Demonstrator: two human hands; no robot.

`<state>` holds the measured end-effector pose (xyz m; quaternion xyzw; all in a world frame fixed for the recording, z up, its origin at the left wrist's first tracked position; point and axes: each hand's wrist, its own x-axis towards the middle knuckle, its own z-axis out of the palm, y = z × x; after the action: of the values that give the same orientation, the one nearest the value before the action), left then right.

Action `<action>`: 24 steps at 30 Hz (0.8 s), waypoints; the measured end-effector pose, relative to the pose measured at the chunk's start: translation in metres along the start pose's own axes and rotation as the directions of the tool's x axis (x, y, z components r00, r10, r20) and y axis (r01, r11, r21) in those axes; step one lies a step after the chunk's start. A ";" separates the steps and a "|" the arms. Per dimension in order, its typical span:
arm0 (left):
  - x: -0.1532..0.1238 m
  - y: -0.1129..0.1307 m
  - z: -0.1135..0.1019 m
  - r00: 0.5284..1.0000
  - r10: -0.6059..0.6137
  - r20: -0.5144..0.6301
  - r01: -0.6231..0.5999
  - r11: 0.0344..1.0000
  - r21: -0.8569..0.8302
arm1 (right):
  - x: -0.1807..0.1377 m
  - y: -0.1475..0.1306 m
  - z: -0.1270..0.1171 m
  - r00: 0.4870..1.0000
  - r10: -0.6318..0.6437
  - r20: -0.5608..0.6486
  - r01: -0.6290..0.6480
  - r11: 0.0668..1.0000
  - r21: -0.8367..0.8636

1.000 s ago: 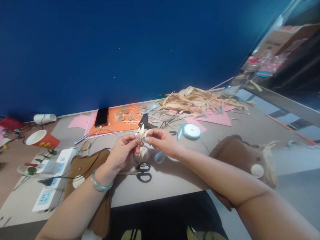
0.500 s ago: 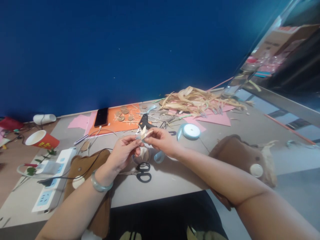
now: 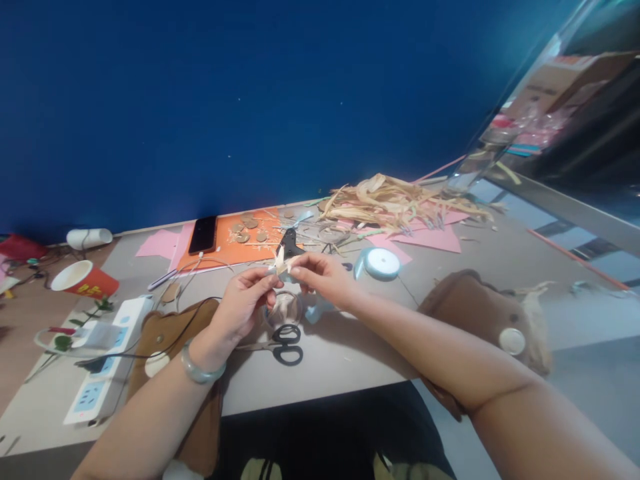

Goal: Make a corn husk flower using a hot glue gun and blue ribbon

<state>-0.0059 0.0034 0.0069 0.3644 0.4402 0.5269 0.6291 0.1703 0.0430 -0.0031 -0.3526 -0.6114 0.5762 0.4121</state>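
My left hand (image 3: pixel 245 303) and my right hand (image 3: pixel 323 280) meet above the table, both pinching a small pale husk piece (image 3: pixel 281 262) between their fingertips. A green bangle (image 3: pixel 200 370) circles my left wrist. Just below the hands stands a small clear cup (image 3: pixel 283 310) with husk bits in it. Black-handled scissors (image 3: pixel 283 345) lie in front of the cup.
A heap of dried husk strips (image 3: pixel 395 200) lies on pink paper at the back. An orange sheet (image 3: pixel 235 243) carries brown discs and a black phone (image 3: pixel 203 233). A light-blue ribbon spool (image 3: pixel 383 263), glue gun (image 3: pixel 289 241), red cup (image 3: pixel 83 279), power strip (image 3: pixel 107 360) and brown plush cushions (image 3: pixel 480 320) surround me.
The husk piece has tilted and moved slightly left and up between my fingertips; both hands shifted a little with it.
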 end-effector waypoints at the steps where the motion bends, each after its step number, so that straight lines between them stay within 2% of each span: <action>1: 0.002 -0.001 -0.002 1.000 0.021 -0.019 -0.021 1.000 -0.009 | 0.003 0.000 -0.004 0.998 -0.052 -0.046 0.050 0.998 -0.045; 3: 0.006 -0.001 -0.006 0.997 0.058 -0.056 -0.060 0.998 -0.029 | 0.009 0.000 -0.014 0.972 -0.166 -0.167 0.143 0.980 -0.142; 6: 0.010 -0.002 -0.008 0.990 0.100 -0.101 -0.107 0.992 -0.062 | 0.020 -0.001 -0.034 0.893 -0.292 -0.341 0.191 0.934 -0.301; 8: 0.011 -0.002 -0.009 0.986 0.113 -0.122 -0.123 0.989 -0.083 | 0.026 0.001 -0.046 0.853 -0.372 -0.367 0.190 0.875 -0.445; 10: 0.011 -0.002 -0.009 0.983 0.120 -0.138 -0.134 0.986 -0.100 | 0.031 0.006 -0.052 0.859 -0.415 -0.301 0.170 0.784 -0.597; 13: 0.010 -0.003 -0.010 0.981 0.126 -0.148 -0.143 0.984 -0.108 | 0.037 0.020 -0.051 0.915 -0.391 -0.099 0.157 0.571 -0.806; 15: 0.011 -0.003 -0.011 0.981 0.125 -0.150 -0.142 0.984 -0.103 | 0.039 0.030 -0.044 0.952 -0.305 0.031 0.157 0.398 -0.904; 18: 0.011 -0.003 -0.011 0.981 0.118 -0.151 -0.136 0.984 -0.115 | 0.042 0.043 -0.034 0.977 -0.192 0.089 0.131 0.219 -0.967; 20: 0.010 -0.002 -0.011 0.983 0.112 -0.145 -0.133 0.981 -0.142 | 0.044 0.049 -0.030 0.983 -0.163 0.084 0.111 0.169 -0.979; 24: 0.010 0.000 -0.011 0.990 0.094 -0.102 -0.112 0.974 -0.195 | 0.046 0.054 -0.030 0.985 -0.153 0.075 0.100 0.166 -0.981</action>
<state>-0.0151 0.0128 0.0013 0.2970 0.3940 0.6165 0.6136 0.1765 0.1019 -0.0523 -0.4943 -0.8564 0.0069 0.1492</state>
